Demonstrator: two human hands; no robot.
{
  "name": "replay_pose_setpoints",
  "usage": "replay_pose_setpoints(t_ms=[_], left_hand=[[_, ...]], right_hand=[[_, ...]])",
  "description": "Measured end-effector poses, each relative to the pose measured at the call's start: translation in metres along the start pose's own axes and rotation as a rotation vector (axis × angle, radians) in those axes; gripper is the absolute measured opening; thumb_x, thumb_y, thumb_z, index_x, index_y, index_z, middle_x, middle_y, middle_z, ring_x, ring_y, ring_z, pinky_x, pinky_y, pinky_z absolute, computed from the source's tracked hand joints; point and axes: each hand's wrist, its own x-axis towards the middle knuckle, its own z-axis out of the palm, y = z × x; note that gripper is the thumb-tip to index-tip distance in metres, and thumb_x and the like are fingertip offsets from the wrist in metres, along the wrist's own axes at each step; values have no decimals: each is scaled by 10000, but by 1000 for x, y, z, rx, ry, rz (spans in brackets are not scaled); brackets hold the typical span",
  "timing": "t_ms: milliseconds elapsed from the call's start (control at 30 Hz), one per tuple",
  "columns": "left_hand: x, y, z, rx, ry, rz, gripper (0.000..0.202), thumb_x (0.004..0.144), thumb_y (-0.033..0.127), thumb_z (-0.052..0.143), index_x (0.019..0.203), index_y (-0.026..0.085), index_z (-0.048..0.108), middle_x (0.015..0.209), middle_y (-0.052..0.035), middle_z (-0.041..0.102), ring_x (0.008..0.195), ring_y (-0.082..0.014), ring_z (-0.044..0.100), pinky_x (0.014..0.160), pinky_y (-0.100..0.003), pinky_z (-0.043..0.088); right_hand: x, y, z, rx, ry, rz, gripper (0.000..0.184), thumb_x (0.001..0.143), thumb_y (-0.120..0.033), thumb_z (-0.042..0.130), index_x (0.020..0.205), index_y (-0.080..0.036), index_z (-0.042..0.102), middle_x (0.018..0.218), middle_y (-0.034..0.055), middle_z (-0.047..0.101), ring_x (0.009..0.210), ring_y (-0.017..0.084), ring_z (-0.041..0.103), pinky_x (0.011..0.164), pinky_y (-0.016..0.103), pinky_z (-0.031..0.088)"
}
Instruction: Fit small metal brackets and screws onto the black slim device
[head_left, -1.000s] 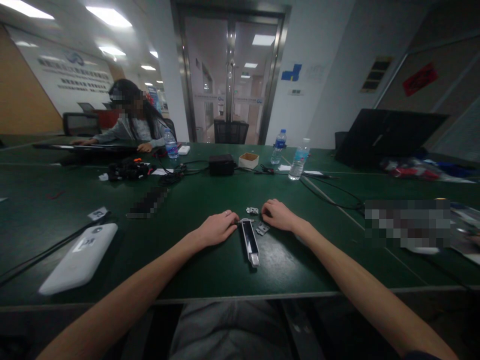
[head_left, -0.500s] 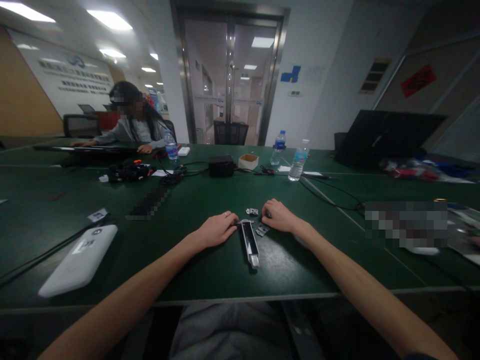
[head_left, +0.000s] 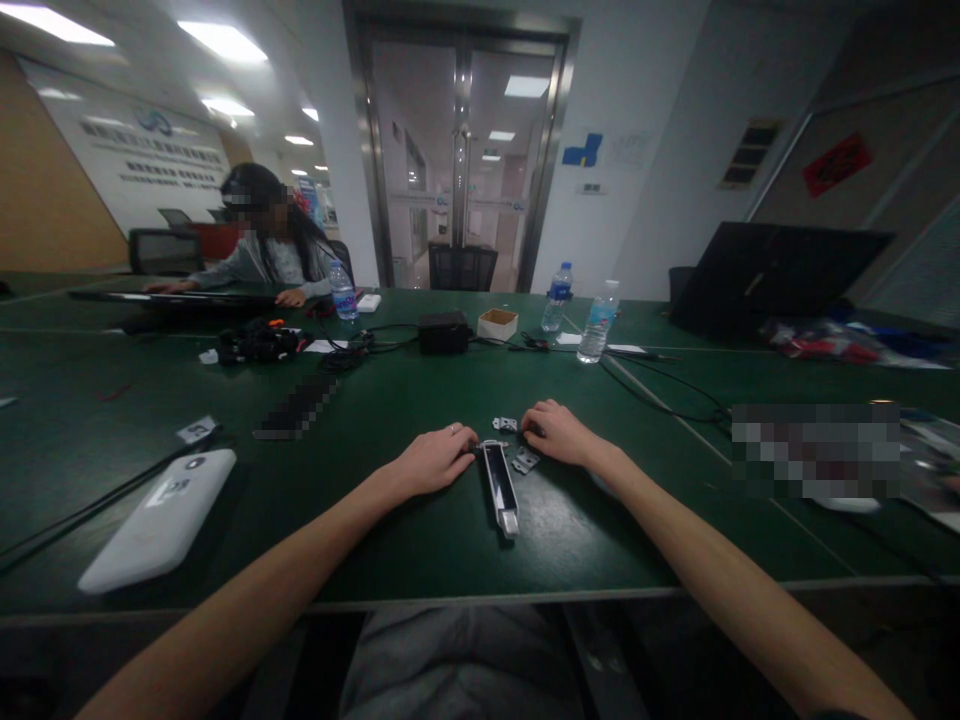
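Observation:
A slim, long device with a dark face and pale edges (head_left: 501, 485) lies on the green table between my hands, a clear-looking tip at its near end. My left hand (head_left: 439, 458) rests beside its far end, fingers curled in, with something small and dark at the fingertips. To the right, my right hand (head_left: 561, 433) is closed with its fingertips down at the table; what they hold, if anything, is hidden. Close to it lie a small silver metal piece (head_left: 505, 425) and a second perforated metal piece (head_left: 525, 460).
A white rounded case (head_left: 161, 520) lies at the left. Farther back stand a black box (head_left: 442, 332), an open small carton (head_left: 497, 323) and water bottles (head_left: 598, 325) among cables. A person (head_left: 270, 240) sits across the table at a flat dark screen. A large black monitor (head_left: 772, 275) stands back right.
My right hand has shifted very slightly to the left. My left hand, the long device and the metal pieces stay in place.

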Motion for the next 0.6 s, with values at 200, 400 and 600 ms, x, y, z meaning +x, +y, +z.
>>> replay_pose_setpoints(t_ms=[200, 400, 600], left_hand=[[0, 0, 1, -4, 2, 1, 240, 940, 328, 413, 1132, 208, 489, 1034, -53, 574, 897, -194, 591, 763, -306, 487], [0, -1, 1, 5, 4, 2, 246, 942, 334, 422, 1143, 209, 486, 1039, -50, 573, 900, -191, 592, 766, -303, 483], [0, 0, 2, -20, 30, -17, 246, 931, 325, 440, 1139, 204, 493, 1044, -53, 576, 897, -193, 592, 765, -308, 486]], right_hand=[[1, -1, 0, 1, -2, -5, 128, 853, -230, 544, 891, -182, 656, 929, 81, 616, 885, 208, 530, 791, 326, 410], [0, -3, 0, 5, 30, -21, 131, 867, -211, 505, 869, -167, 629, 906, 83, 609, 857, 202, 519, 774, 323, 411], [1, -12, 0, 95, 111, -49, 143, 894, -187, 444, 837, -156, 571, 877, 87, 594, 839, 198, 508, 788, 331, 418]])
